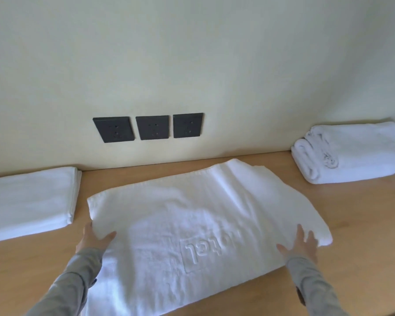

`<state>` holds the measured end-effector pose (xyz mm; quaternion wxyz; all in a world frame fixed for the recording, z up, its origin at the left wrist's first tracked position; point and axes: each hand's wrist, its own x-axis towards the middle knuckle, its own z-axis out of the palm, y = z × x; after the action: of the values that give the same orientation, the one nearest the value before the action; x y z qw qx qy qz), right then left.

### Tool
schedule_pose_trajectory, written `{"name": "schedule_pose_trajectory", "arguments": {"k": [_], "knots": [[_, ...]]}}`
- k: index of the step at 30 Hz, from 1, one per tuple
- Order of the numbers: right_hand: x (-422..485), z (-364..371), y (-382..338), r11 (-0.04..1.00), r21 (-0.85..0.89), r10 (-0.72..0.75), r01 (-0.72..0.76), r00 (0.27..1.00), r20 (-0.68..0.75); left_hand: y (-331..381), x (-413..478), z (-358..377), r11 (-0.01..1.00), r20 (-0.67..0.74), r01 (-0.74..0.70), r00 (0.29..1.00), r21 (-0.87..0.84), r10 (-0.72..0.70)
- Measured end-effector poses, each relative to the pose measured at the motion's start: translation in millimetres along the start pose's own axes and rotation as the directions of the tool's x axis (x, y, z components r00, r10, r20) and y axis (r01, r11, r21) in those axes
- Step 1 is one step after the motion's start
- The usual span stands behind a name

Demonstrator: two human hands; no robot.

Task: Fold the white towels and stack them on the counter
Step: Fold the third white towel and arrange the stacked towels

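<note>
A large white towel [180, 215] with an embossed logo lies spread across the wooden counter [363, 213], folded over on itself. My left hand [94, 239] holds its left edge, thumb on top and fingers tucked under the fold. On the towel's right side my right hand [302, 244] lies flat with straight fingers. At the far right, two folded white towels [351, 153] sit stacked against the wall. A flat folded white cloth [27, 201] lies at the left.
Three dark wall sockets [152, 127] sit on the pale wall just above the counter's back edge. Bare wood shows between the spread towel and each pile. The counter's front edge is out of view.
</note>
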<state>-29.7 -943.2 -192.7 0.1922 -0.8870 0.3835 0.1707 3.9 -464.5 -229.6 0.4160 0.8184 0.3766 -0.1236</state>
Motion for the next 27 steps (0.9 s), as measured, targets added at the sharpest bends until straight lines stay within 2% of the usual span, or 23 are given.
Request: {"name": "schedule_pose_trajectory", "arguments": {"k": [1,3,5,7,9,12,19,21,23,25,26,27], "knots": [[-4.7,9.6,-12.0,0.985,-0.139,-0.097,0.100,0.995,0.025,-5.1,-0.2,-2.1,1.000,-0.006,0.000,1.000,-0.002,0.000],[-12.9,28.7,-38.4,0.883,-0.321,-0.321,0.342,0.940,0.119,-13.4,-2.2,-6.4,1.000,-0.032,0.010,0.999,-0.021,-0.011],[-22.3,47.3,-64.1,0.760,-0.381,-0.473,0.527,0.850,0.232,-18.6,-5.2,-9.6,0.997,-0.069,0.020,0.997,-0.080,-0.025],[-29.5,66.3,-81.8,0.682,-0.377,-0.541,0.627,0.779,0.316,-21.5,-7.5,-11.9,0.991,-0.096,0.014,0.995,-0.137,-0.027],[-34.2,82.0,-88.8,0.661,-0.382,-0.535,0.646,0.763,0.363,-21.3,-8.4,-12.5,0.987,-0.082,0.011,0.996,-0.161,-0.024],[-30.6,94.0,-80.4,0.665,-0.406,-0.510,0.627,0.778,0.366,-16.2,-9.6,-9.8,0.987,-0.018,-0.011,1.000,-0.158,0.009],[-25.0,75.4,-46.6,0.679,-0.394,-0.505,0.619,0.784,0.362,-29.2,-18.6,4.4,0.996,0.069,0.002,0.998,-0.094,0.004],[-27.5,62.4,-43.9,0.712,-0.406,-0.461,0.572,0.818,0.344,-29.2,-17.1,8.0,0.993,0.056,0.012,0.998,-0.121,-0.005],[-43.1,63.9,-54.6,0.792,-0.268,-0.487,0.549,0.832,0.267,-20.8,-9.4,10.0,0.994,0.009,0.018,1.000,-0.105,-0.017],[-57.1,70.1,-66.9,0.846,-0.128,-0.524,0.518,0.852,-0.014,-6.4,3.0,11.9,0.996,-0.030,-0.011,1.000,-0.094,0.008],[-64.1,71.6,-70.4,0.846,-0.107,-0.532,0.522,0.840,-0.104,2.3,9.8,13.0,0.993,-0.036,-0.021,0.999,-0.115,0.017],[-70.3,69.8,-75.6,0.801,-0.095,-0.598,0.590,0.787,-0.153,10.7,17.1,13.9,0.989,-0.034,-0.019,0.999,-0.146,0.014]]}}
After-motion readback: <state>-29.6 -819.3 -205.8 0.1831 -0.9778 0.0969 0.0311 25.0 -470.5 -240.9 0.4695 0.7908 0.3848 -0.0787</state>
